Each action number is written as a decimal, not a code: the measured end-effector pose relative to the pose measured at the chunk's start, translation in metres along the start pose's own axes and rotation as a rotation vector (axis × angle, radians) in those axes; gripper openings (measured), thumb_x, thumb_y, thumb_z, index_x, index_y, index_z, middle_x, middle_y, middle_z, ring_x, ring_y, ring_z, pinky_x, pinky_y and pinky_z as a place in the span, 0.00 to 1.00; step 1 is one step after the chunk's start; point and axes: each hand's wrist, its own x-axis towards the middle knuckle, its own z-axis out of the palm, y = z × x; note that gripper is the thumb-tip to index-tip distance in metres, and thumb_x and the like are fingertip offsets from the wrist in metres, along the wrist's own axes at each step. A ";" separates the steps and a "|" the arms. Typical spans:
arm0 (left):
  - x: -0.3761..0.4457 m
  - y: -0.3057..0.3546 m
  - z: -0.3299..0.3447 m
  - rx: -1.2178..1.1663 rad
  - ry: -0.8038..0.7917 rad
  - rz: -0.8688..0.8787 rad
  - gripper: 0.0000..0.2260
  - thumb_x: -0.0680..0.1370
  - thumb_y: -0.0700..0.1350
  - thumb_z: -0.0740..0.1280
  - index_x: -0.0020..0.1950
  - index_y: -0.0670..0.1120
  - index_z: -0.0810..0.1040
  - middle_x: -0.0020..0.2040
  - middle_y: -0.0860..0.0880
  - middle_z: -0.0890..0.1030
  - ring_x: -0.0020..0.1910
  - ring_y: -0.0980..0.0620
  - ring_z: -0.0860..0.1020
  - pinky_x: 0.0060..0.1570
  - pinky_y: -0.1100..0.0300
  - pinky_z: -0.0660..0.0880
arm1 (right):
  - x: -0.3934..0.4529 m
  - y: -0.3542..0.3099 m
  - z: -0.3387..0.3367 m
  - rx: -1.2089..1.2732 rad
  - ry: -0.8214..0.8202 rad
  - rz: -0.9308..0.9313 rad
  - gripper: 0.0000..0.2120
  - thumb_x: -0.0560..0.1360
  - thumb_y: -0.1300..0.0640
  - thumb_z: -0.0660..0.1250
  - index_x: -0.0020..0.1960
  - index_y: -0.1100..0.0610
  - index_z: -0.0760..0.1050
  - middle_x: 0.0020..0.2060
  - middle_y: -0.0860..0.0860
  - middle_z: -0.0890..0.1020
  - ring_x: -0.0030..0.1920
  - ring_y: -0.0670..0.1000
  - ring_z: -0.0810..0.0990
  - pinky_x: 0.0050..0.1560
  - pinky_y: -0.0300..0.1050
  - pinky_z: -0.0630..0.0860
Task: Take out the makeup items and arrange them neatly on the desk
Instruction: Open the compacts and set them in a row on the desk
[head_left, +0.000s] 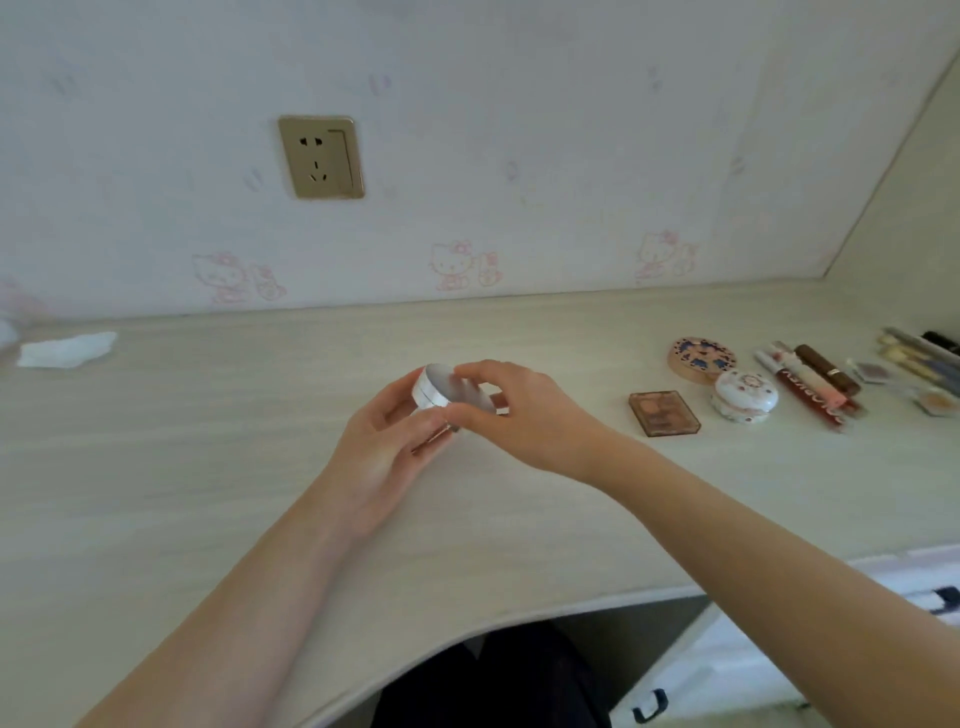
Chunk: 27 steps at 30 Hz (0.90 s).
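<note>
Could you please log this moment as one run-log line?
left hand: holds white compact | right hand: pinches it | above desk

Both forearms bare, no sleeves (dark trousers below the desk edge).

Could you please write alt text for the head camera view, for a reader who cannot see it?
Both hands hold a round white compact just above a pale desk, the left hand gripping from below, the right hand from above. Makeup is laid out at the right: a brown eyeshadow palette, two round compacts, lip glosses.
</note>
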 end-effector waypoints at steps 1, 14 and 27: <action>-0.001 0.000 0.000 -0.013 0.000 -0.003 0.21 0.73 0.34 0.68 0.66 0.42 0.74 0.60 0.42 0.80 0.58 0.44 0.80 0.56 0.54 0.77 | -0.001 -0.002 0.003 0.008 -0.002 0.025 0.30 0.70 0.35 0.64 0.68 0.49 0.70 0.62 0.46 0.76 0.60 0.47 0.76 0.61 0.45 0.74; 0.011 -0.012 0.007 -0.160 0.071 -0.132 0.12 0.79 0.48 0.61 0.48 0.47 0.83 0.48 0.44 0.82 0.49 0.45 0.82 0.48 0.52 0.79 | 0.014 -0.016 0.026 -0.004 0.061 0.026 0.24 0.78 0.40 0.54 0.72 0.47 0.64 0.63 0.50 0.71 0.60 0.50 0.73 0.62 0.48 0.72; 0.008 -0.008 0.006 -0.341 0.126 -0.112 0.09 0.77 0.45 0.66 0.49 0.44 0.84 0.54 0.41 0.82 0.55 0.42 0.81 0.50 0.51 0.79 | 0.030 -0.026 0.026 -0.087 -0.003 0.089 0.20 0.76 0.39 0.55 0.53 0.52 0.74 0.47 0.50 0.80 0.46 0.50 0.81 0.51 0.50 0.78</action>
